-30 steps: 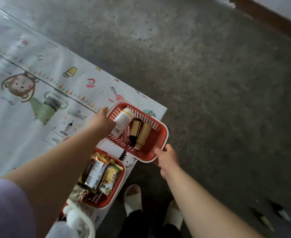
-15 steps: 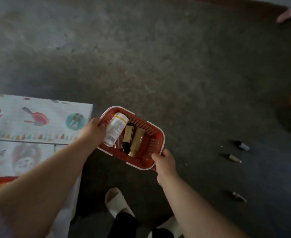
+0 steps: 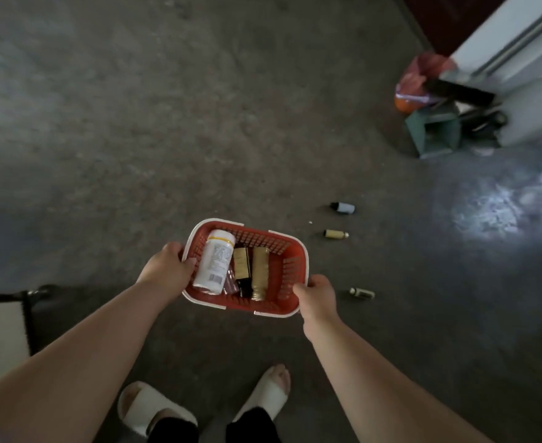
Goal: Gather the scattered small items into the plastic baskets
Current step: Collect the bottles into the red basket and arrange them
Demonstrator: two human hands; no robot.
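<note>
Person standing on grey concrete floor [image 3: 199,129], holding red basket [image 3: 290,266] with white rim out in front, above the floor; left hand [image 3: 167,270] closed on the basket's left rim, thumb hooked over the edge; right hand [image 3: 319,297] closed on the near right corner, thumb on the rim; basket contents: white bottle [image 3: 214,260] with printed label lying along the left side, small clear item beside it (too indistinct to identify), dark tube with gold band [image 3: 242,271] at centre, gold tube [image 3: 260,271] just right of it; three small items loose on the floor to the right of the basket: grey-capped item [image 3: 343,207] farthest, gold item [image 3: 336,234] nearer, dark item [image 3: 362,293] nearest, just right of the right hand; white slippers [image 3: 154,407] on both feet at near edge; clutter with green box [image 3: 432,132] at far right.
</note>
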